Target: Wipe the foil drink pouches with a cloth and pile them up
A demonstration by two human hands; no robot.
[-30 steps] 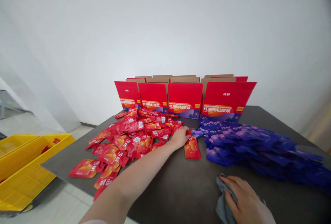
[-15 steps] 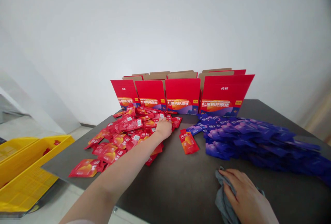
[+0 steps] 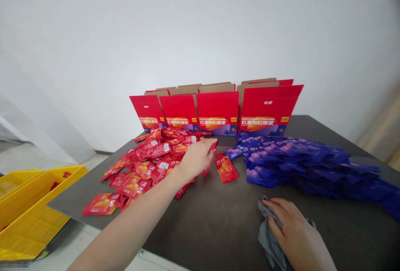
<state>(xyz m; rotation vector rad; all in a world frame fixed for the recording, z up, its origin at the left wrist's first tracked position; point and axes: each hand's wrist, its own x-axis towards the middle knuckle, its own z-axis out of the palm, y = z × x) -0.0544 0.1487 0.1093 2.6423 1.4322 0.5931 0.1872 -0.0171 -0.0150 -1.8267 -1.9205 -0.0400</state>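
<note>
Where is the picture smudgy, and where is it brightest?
In the head view, the wall is brightest around its middle; in that same head view, the blue packets look smeared toward the right edge, while the large lettering on the red boxes stays clear.

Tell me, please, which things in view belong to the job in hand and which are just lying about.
Likely belong:
red pouches, one in the left hand
cloth, in the right hand
blue pouches
boxes

Perhaps lying about:
yellow crates
</note>
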